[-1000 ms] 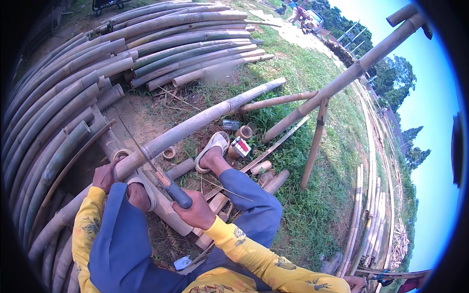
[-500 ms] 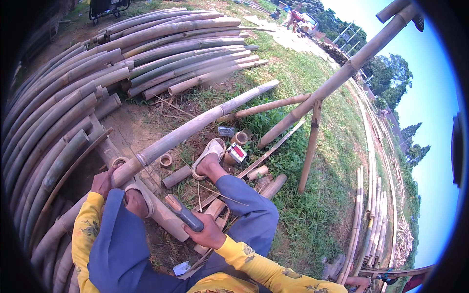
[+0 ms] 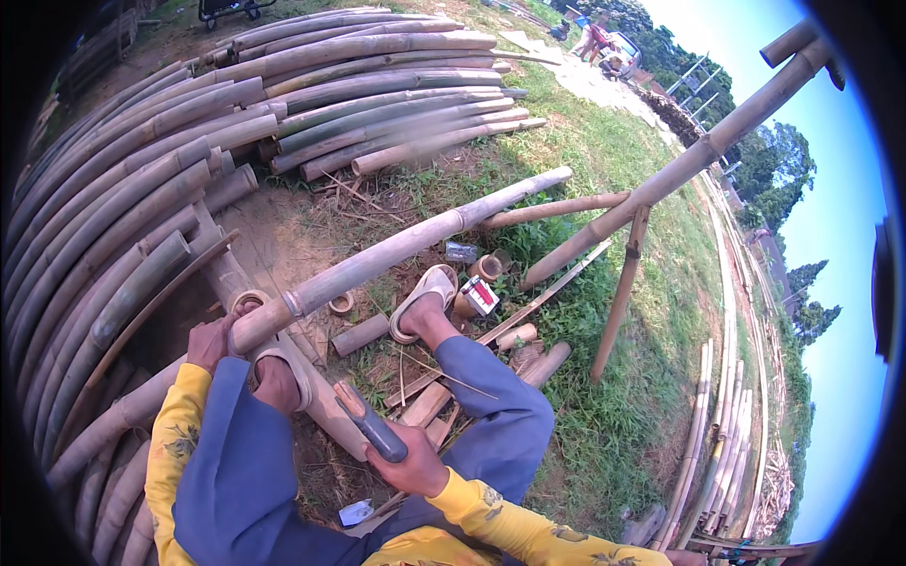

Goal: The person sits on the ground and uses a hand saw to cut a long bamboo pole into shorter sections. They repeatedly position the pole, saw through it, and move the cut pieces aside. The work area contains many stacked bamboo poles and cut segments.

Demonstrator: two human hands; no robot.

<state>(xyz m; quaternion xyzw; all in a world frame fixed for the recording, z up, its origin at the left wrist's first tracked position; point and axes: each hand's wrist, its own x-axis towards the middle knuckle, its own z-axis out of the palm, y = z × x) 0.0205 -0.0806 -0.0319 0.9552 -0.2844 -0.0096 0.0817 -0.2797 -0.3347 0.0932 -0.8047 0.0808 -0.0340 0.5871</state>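
A long pale bamboo pole slants from lower left to upper right in front of me. My left hand is closed around it near my left knee, the fingers partly hidden. In my right hand, closed above my lap, is a short tool with a thick dark grey body and a brown wood-like end. Its exact kind cannot be made out. The tool is apart from the pole. Beneath the pole, my sandalled left foot rests by a thick bamboo piece lying on the ground.
Stacked bamboo poles fill the left and far side. Short bamboo offcuts, a red-and-white packet and a clear container lie near my right foot. A propped bamboo frame rises at right. People are far off.
The whole view has shifted a little, so the scene sits farther right in the picture. Both hands keep their holds on the pole and the tool.
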